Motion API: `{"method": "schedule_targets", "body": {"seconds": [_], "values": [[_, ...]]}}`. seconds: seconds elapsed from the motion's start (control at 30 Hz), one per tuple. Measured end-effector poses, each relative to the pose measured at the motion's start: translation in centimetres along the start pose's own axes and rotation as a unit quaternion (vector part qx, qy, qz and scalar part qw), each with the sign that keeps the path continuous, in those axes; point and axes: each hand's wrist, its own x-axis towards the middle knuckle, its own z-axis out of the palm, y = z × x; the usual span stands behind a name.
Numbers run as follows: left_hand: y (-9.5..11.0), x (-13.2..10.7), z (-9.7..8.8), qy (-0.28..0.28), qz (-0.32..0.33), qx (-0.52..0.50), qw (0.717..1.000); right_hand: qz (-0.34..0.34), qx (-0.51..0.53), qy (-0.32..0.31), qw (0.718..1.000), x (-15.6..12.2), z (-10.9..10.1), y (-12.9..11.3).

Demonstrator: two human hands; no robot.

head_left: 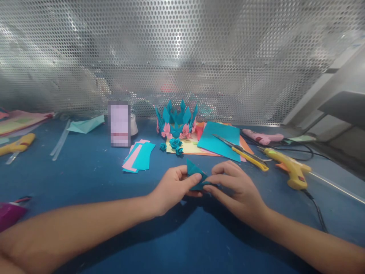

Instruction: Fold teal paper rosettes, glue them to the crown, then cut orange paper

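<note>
A teal folded paper piece (194, 170) with a pointed top is held up above the blue table. My left hand (175, 186) grips its lower left side, thumb across the front. My right hand (235, 186) pinches the right corner of the same piece between thumb and fingers. Just beyond lie several small teal paper flowers (175, 144). Behind them stands a teal paper crown (178, 118) with pointed petals and pink paper flowers (186, 130) round its base. To the left are cut strips of teal and pink paper (144, 156).
Teal sheets (219, 137) lie on other coloured paper, with a yellow-handled cutter (251, 158) on top. At right are a yellow glue gun (293, 167) with its cord and a pink glue gun (262, 136). A perforated metal panel (176, 49) closes the back of the blue table (114, 243).
</note>
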Motion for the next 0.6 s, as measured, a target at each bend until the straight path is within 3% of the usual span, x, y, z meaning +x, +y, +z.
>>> {"method": "schedule_targets", "body": {"seconds": [0.33,0.6], "values": [[-0.48,-0.06,0.04,-0.008,0.008,-0.007,1.000,0.027,0.051,-0.007,0.998,-0.15,0.25,-0.12],[-0.72,0.12,-0.20,-0.024,0.004,0.004,1.000,-0.007,0.031,-0.019,0.999,-0.06,0.15,-0.14]]}}
